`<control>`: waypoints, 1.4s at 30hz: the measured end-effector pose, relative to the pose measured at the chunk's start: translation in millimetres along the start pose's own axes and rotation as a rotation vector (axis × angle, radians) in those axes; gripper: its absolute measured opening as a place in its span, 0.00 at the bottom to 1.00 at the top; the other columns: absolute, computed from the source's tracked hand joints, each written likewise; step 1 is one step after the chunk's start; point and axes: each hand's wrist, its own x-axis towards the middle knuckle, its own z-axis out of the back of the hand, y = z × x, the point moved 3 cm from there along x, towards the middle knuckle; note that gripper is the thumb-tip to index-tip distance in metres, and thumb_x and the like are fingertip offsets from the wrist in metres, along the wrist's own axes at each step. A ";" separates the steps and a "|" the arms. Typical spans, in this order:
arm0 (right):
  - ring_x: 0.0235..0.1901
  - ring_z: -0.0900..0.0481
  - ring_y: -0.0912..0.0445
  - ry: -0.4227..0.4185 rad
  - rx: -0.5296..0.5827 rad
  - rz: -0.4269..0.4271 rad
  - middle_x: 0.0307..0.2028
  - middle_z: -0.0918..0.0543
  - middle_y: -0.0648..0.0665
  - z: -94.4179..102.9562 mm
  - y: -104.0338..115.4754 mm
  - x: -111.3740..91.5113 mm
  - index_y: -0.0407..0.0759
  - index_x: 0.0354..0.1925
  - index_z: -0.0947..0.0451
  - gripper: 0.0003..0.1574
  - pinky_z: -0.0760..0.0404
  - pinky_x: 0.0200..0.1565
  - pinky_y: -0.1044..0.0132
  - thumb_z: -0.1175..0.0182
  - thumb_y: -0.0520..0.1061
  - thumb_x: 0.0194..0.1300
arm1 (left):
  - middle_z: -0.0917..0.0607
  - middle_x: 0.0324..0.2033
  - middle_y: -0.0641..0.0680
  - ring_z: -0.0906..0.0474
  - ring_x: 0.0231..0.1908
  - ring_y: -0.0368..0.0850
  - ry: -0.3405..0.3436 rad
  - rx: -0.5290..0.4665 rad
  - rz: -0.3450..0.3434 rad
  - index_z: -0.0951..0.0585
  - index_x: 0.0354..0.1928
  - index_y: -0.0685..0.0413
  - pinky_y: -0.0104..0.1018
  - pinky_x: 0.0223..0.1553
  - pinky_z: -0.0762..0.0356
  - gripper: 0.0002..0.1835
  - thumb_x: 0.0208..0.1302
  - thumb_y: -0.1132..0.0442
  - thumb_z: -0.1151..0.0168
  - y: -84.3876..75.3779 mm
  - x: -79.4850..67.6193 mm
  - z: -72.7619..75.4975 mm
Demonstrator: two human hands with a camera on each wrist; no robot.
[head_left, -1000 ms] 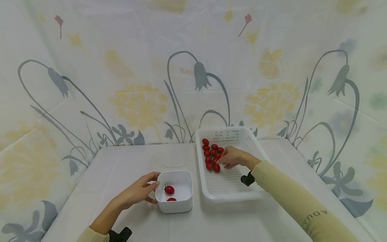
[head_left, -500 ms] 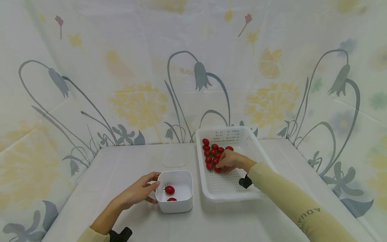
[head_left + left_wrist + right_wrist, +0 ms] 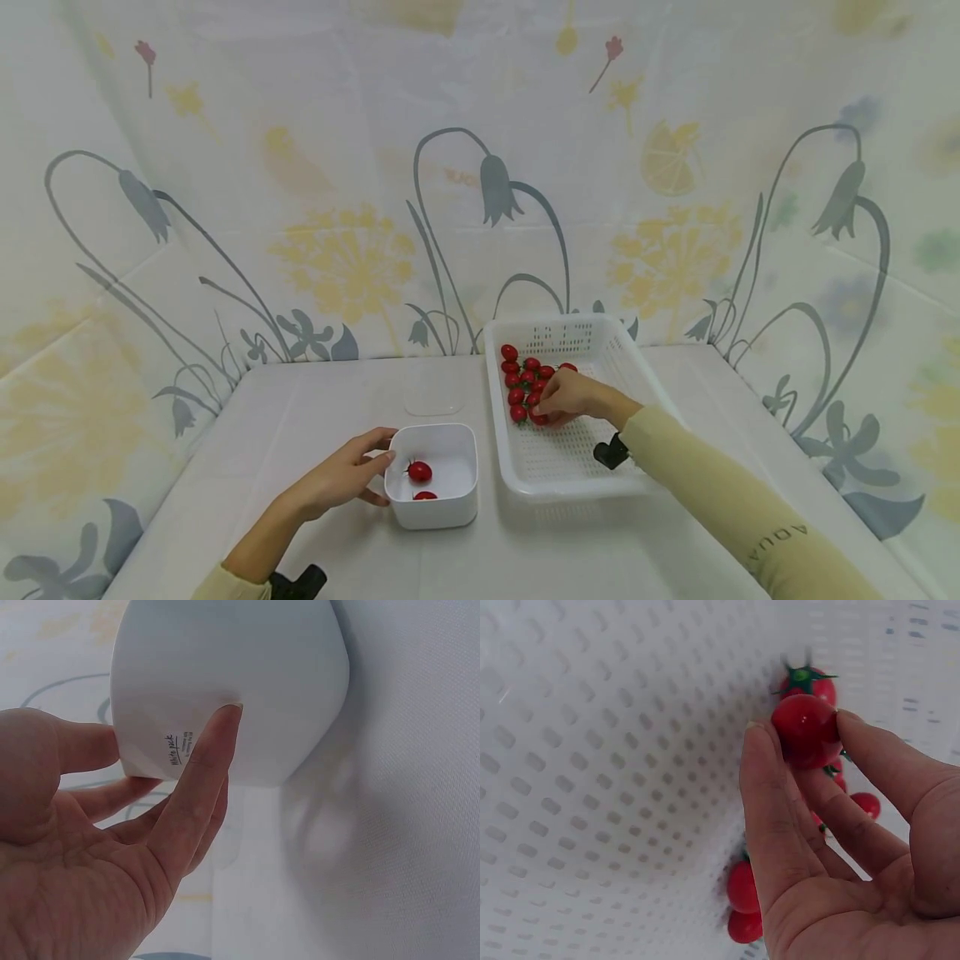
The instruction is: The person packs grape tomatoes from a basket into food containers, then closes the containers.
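In the right wrist view, a red cherry tomato [image 3: 806, 732] is pinched between the thumb and fingertips of my right hand [image 3: 847, 840]. That hand [image 3: 573, 395] is low inside a white perforated basket [image 3: 504, 467], beside a cluster of several cherry tomatoes [image 3: 516, 395] along its left side. My left hand [image 3: 347, 473] touches the left side of a square white box [image 3: 441, 515]. In the left wrist view, fairly straight fingers rest against the wall of the box [image 3: 262, 727], which bears small black print. Two cherry tomatoes [image 3: 420, 472] show inside it, one partly hidden by the front wall.
A clear, flat lid-like piece [image 3: 433, 403] lies behind the box on the white table [image 3: 360, 567]. The basket stands just right of the box, near a flower-printed curtain [image 3: 337, 167]. Another cherry tomato [image 3: 569, 367] lies behind my right hand.
My right hand has moved slightly toward the front of the tomato cluster and closed on a cherry tomato. A tomato behind it has come into view. My left hand and the box stay put.
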 end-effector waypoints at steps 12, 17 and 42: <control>0.39 0.12 0.46 0.055 0.113 0.110 0.41 0.13 0.32 15.6 21.7 -18.7 0.22 0.44 0.19 0.13 0.14 0.51 0.50 0.37 0.35 0.70 | 0.31 0.65 0.70 0.21 0.50 0.59 0.014 -0.006 -0.012 0.36 0.73 0.61 0.48 0.39 0.11 0.24 0.81 0.61 0.50 0.7 -0.1 -0.1; 0.43 0.12 0.41 0.037 0.122 0.128 0.44 0.14 0.30 21.1 26.4 -22.4 0.25 0.47 0.20 0.14 0.13 0.51 0.52 0.37 0.37 0.71 | 0.30 0.65 0.69 0.21 0.51 0.59 0.009 0.001 -0.009 0.35 0.73 0.59 0.48 0.40 0.11 0.24 0.80 0.61 0.49 0.8 1.5 0.7; 0.44 0.12 0.40 0.008 0.156 0.286 0.41 0.12 0.37 7.8 82.7 -57.3 0.29 0.46 0.17 0.13 0.13 0.50 0.51 0.35 0.39 0.70 | 0.30 0.65 0.68 0.21 0.51 0.59 0.001 -0.009 -0.001 0.34 0.73 0.58 0.48 0.40 0.11 0.23 0.80 0.62 0.50 1.2 1.1 -0.2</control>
